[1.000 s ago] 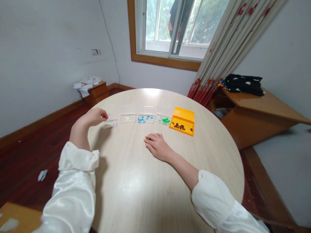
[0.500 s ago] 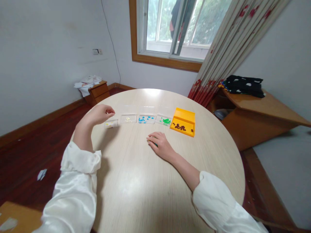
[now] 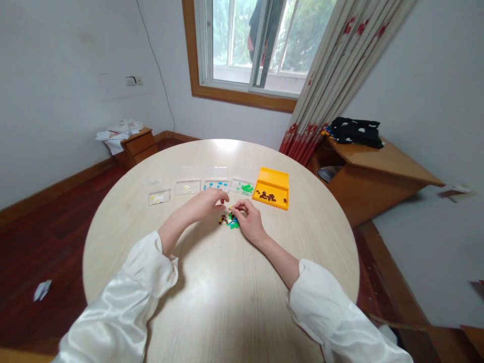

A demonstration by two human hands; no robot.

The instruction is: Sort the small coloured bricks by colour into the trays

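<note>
A small pile of mixed coloured pieces (image 3: 229, 220) lies on the round wooden table (image 3: 212, 292). My left hand (image 3: 209, 201) hovers at the pile's left, fingers curled in a pinch. My right hand (image 3: 247, 216) rests at the pile's right, its fingertips pinched together over the pieces. What either pinch holds is too small to make out. Beyond the hands runs a row of clear trays: one with yellow bits (image 3: 159, 197), one with pale bits (image 3: 186, 188), one with blue bits (image 3: 216, 185), one with green bits (image 3: 243, 187). An orange tray (image 3: 272, 187) holds dark brown pieces.
A wooden desk (image 3: 372, 169) with a black spotted cloth (image 3: 353, 131) stands at the right. A curtain (image 3: 333, 75) hangs beside the window (image 3: 249, 45). A small wooden cabinet (image 3: 136, 143) topped with papers sits by the left wall. A paper scrap (image 3: 41, 290) lies on the floor.
My left hand moved right from the yellow-bit tray to the pile in the middle. My right hand lifted off the pile, uncovering the coloured pieces, and now pinches at them. The view shifted.
</note>
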